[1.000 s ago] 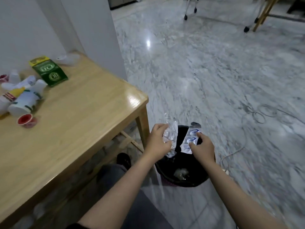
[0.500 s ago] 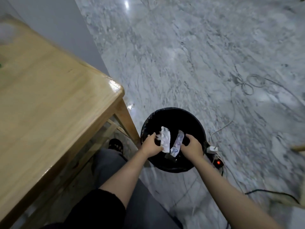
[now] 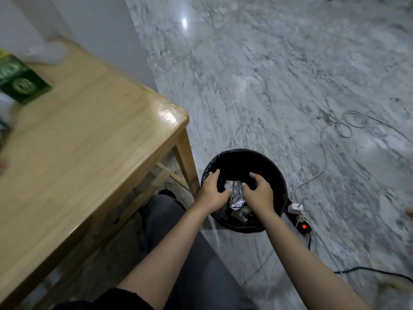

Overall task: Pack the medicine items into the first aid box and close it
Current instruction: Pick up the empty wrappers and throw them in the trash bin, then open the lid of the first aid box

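Observation:
My left hand (image 3: 211, 193) and my right hand (image 3: 260, 193) hover side by side over the mouth of a black bin (image 3: 277, 175) on the floor. Their fingers are spread. A silver blister strip (image 3: 237, 195) hangs upright between the two thumbs and touches them. A bit of white wrapper (image 3: 228, 184) sits just behind it. At the far left of the wooden table (image 3: 89, 142) lies a green box (image 3: 22, 86), blurred. No first aid box is in view.
The bin stands beside the table's corner leg (image 3: 187, 162) and holds some scraps at the bottom. To its right lie a power strip with a red light (image 3: 302, 225), a white plug (image 3: 295, 208) and loose cables (image 3: 342, 126) on the marble floor.
My hands have dropped lower over the bin and their fingers have spread. The strip and the wrapper now sit between my thumbs instead of being pinched one in each hand. My view has tilted up slightly.

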Action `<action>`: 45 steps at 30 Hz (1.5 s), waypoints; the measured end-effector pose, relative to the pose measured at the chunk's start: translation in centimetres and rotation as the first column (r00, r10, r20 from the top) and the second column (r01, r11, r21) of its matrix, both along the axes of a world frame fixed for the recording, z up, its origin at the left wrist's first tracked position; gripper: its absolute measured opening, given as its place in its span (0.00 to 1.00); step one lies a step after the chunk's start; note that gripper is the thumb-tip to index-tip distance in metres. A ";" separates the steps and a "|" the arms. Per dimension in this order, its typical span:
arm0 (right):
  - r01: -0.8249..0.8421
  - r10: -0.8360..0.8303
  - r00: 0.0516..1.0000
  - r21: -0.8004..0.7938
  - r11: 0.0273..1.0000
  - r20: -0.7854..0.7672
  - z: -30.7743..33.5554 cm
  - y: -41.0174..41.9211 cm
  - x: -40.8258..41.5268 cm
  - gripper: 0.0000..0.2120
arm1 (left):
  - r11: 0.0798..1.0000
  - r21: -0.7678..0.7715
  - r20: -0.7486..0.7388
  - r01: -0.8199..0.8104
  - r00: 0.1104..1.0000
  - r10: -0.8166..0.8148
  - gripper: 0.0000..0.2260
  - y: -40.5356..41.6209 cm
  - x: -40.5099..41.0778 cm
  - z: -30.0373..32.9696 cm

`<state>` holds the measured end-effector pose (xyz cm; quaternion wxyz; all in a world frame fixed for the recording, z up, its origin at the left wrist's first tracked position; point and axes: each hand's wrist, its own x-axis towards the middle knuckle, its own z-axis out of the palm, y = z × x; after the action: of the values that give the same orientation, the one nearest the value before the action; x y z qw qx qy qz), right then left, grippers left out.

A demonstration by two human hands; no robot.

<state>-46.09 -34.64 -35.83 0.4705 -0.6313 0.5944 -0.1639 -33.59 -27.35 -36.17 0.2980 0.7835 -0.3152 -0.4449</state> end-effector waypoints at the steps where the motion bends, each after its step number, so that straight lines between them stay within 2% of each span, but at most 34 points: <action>1: 0.009 -0.008 0.999 -0.019 1.000 0.035 0.8 0.2 0.4 0.21 | 1.000 -0.012 -0.001 -0.014 1.000 0.014 0.36 0.5 -0.2 1.0; 6: 0.034 -0.009 0.975 -0.107 0.994 0.224 5.6 2.2 2.4 0.17 | 0.991 -0.131 0.085 -0.039 0.995 0.050 0.34 3.7 -1.0 6.4; 9: 0.059 0.003 0.939 -0.169 0.984 0.345 8.9 4.2 4.0 0.16 | 0.962 -0.245 0.098 -0.120 0.984 0.148 0.29 6.4 -1.1 10.2; 14: 0.119 0.053 0.852 -0.290 0.949 0.521 14.4 8.8 6.9 0.11 | 0.826 -0.478 0.076 -0.300 0.922 0.379 0.19 11.6 0.0 16.4; 16: 0.114 0.103 0.820 -0.338 0.934 0.563 16.2 10.8 8.3 0.11 | 0.767 -0.545 0.084 -0.338 0.888 0.452 0.17 13.8 1.1 18.5; 19: 0.051 0.217 0.771 -0.398 0.916 0.599 18.7 13.7 10.7 0.11 | 0.698 -0.605 0.083 -0.383 0.842 0.533 0.17 17.2 3.4 21.2; 25: -0.114 0.429 0.704 -0.507 0.854 0.565 22.5 18.6 17.1 0.12 | 0.562 -0.691 0.132 -0.455 0.685 0.717 0.17 24.0 9.1 25.4; 31: -0.282 0.585 0.612 -0.545 0.790 0.531 24.0 22.9 23.6 0.10 | 0.475 -0.720 0.157 -0.505 0.549 0.821 0.16 29.4 14.7 26.9; 33: -0.328 0.616 0.576 -0.538 0.776 0.538 24.4 24.3 25.8 0.10 | 0.452 -0.735 0.187 -0.505 0.490 0.851 0.17 31.1 16.5 27.1; 35: -0.375 0.659 0.538 -0.551 0.746 0.526 24.9 25.7 28.1 0.10 | 0.413 -0.751 0.221 -0.515 0.394 0.892 0.17 32.9 18.2 27.1; 39: -0.476 0.770 0.452 -0.608 0.635 0.451 26.1 29.0 32.3 0.13 | 0.312 -0.819 0.328 -0.482 0.052 0.943 0.18 37.2 21.2 26.8; 41: -0.525 0.833 0.390 -0.649 0.551 0.392 26.4 30.6 34.1 0.15 | 0.317 -0.831 0.393 -0.458 -0.078 0.916 0.21 39.3 22.9 26.4; 43: -0.546 0.896 0.335 -0.715 0.437 0.292 26.2 31.6 35.9 0.17 | 0.387 -0.783 0.497 -0.487 -0.118 0.859 0.24 41.4 24.7 25.5; 45: -0.542 0.933 0.327 -0.778 0.316 0.151 25.9 32.2 37.6 0.20 | 0.466 -0.707 0.598 -0.532 -0.099 0.795 0.27 43.3 26.1 24.3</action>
<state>-8.48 -2.46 -9.88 0.4167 -0.8644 -0.0608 -0.2746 -7.45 15.97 -11.85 0.3430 0.8822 -0.0304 0.3211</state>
